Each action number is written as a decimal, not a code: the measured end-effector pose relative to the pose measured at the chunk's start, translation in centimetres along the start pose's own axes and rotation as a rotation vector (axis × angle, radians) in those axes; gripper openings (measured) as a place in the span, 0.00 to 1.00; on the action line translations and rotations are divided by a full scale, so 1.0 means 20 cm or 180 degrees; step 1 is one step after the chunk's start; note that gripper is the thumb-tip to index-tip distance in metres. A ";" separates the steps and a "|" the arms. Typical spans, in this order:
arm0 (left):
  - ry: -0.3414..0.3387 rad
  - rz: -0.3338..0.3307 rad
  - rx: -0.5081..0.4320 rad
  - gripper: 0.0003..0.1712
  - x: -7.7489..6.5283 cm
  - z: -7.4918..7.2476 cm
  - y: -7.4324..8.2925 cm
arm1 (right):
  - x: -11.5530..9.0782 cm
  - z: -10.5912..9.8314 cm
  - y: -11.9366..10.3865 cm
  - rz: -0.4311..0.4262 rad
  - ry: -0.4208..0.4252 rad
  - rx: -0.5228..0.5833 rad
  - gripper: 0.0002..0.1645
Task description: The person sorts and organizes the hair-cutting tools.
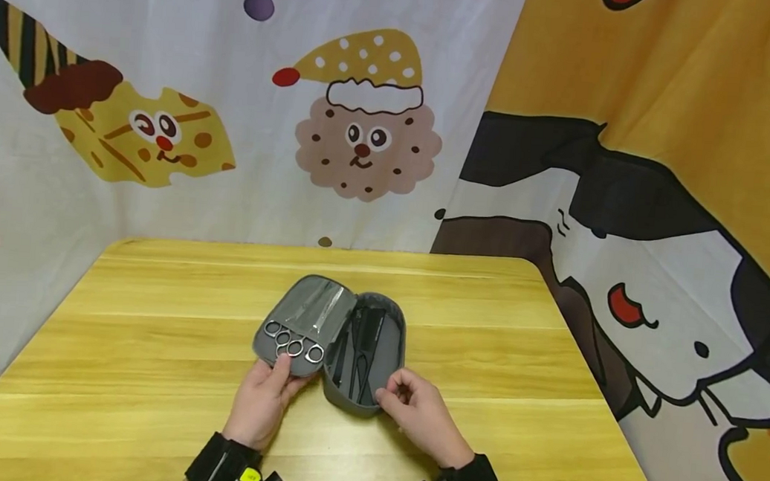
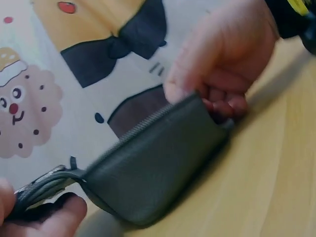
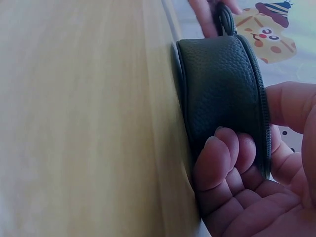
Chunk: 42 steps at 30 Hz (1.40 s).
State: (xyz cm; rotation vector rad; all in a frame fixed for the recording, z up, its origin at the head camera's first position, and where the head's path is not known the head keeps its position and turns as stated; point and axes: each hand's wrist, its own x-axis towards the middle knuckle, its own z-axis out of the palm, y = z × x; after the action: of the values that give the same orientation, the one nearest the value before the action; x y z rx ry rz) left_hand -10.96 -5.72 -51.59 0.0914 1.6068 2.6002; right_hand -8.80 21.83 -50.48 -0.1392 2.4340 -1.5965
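Note:
A grey zippered case lies unfolded on the table, its flap laid out to the left. Steel scissors sit in the flap's clear pocket, handle rings showing. Inside the deeper half are a black comb and other slim dark tools. My left hand grips the flap's near edge, thumb on top and fingers beneath. With the right hand I pinch the case's near right rim. In the right wrist view, curled fingertips touch the textured outer wall, and the thumb is at the zipper edge.
The case stands on a wooden table with rounded far corners. A cartoon-printed curtain hangs behind the table and along its right side. Each wrist wears a black strap with a small camera.

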 end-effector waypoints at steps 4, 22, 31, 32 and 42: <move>0.0162 0.0040 -0.0058 0.32 0.00 0.00 0.00 | 0.00 0.00 0.00 0.0035 0.0003 0.0017 0.15; 0.0833 0.0062 0.0445 0.28 -0.01 0.06 0.05 | -0.01 0.00 -0.01 -0.0036 -0.0105 -0.0062 0.14; 0.1100 0.0228 0.0817 0.27 -0.02 0.04 0.10 | 0.00 0.01 0.01 -0.0290 -0.0360 -0.0128 0.11; 0.1123 0.0335 0.1091 0.25 -0.03 0.05 0.11 | 0.00 0.01 0.00 -0.0323 -0.0374 -0.0129 0.10; -0.0006 0.2794 0.4158 0.23 -0.05 0.19 0.13 | 0.00 0.00 0.01 -0.0503 -0.0482 -0.0154 0.10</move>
State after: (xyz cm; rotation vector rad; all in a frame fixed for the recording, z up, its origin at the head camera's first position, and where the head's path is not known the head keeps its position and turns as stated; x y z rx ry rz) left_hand -9.74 -3.66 -47.64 1.0187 3.4459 1.2356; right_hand -8.75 21.97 -50.54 -0.4544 2.3966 -1.5277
